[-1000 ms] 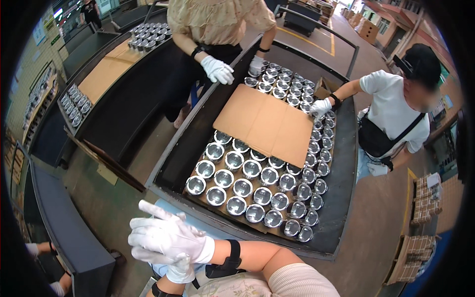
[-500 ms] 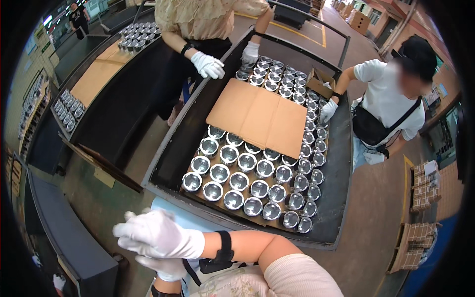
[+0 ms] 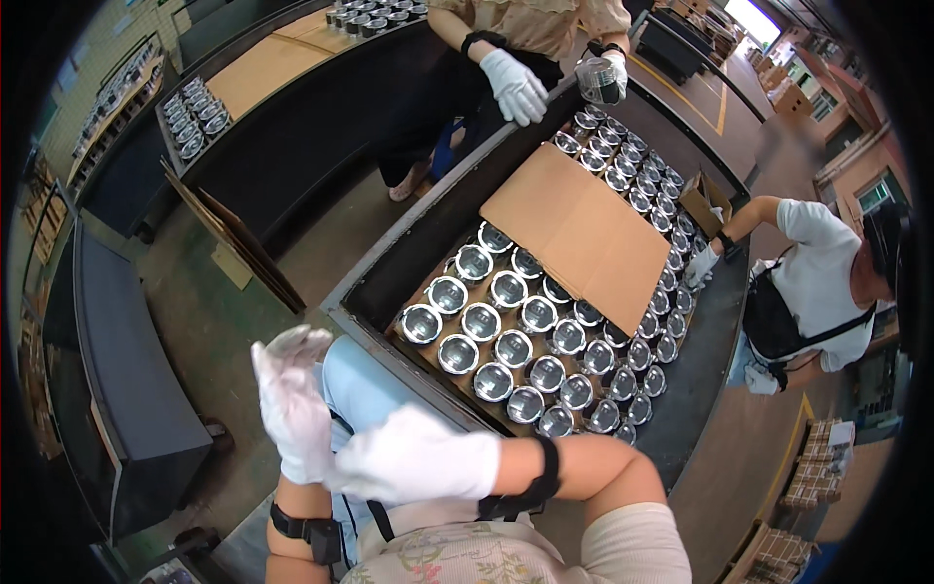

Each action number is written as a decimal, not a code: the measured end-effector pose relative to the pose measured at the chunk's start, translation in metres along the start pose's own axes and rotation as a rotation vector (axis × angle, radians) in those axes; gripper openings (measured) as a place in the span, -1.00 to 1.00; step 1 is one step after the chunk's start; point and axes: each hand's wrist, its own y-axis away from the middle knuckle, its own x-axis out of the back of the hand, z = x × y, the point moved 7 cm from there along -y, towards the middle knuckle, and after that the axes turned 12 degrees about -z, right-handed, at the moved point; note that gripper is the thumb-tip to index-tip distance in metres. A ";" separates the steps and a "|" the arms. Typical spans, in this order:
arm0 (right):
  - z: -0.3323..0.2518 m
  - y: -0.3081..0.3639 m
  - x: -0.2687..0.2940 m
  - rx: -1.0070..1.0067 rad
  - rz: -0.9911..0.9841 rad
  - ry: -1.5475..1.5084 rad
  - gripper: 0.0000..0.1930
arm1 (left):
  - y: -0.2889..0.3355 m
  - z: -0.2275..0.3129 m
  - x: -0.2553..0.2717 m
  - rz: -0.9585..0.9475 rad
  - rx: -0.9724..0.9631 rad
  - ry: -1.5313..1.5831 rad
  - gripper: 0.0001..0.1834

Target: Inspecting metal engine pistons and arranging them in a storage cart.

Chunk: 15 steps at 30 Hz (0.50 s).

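My left hand (image 3: 295,404), in a white glove, is raised beside the cart's near left corner with its fingers stretched up and bent at the tips; nothing shows in it. Across its wrist lies my right hand (image 3: 418,457), also white-gloved and smeared by motion. Its fingers meet the left glove's lower part, and their grip cannot be made out. Beyond both hands, a dark metal cart (image 3: 362,326) holds rows of round, clear cup-like pieces (image 3: 481,322) with shiny rims. A brown cardboard sheet (image 3: 584,234) lies over the middle rows.
Across the cart, a co-worker's gloved hand holds a clear cup-like piece (image 3: 595,82). Another co-worker's gloved hand (image 3: 700,265) reaches in at the right, near a small cardboard box (image 3: 704,204). More dark carts (image 3: 146,350) stand at left. Cardboard panels (image 3: 243,248) lean between the carts.
My view has turned, shifting the cart to the right. My hands, stacked together before, now show the left raised and the right at its wrist. The far co-worker has lifted a cup-like piece.
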 end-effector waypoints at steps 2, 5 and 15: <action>0.022 0.017 0.040 -0.045 0.060 0.153 -0.81 | -0.013 -0.019 0.014 0.008 -0.033 -0.226 -0.52; 0.095 0.031 0.077 -0.437 0.011 0.041 -0.80 | -0.035 -0.028 0.023 0.112 0.105 -0.623 -0.59; 0.314 0.009 -0.054 -0.752 -0.379 -0.284 -0.62 | -0.078 -0.118 0.025 0.169 0.150 -1.659 -0.52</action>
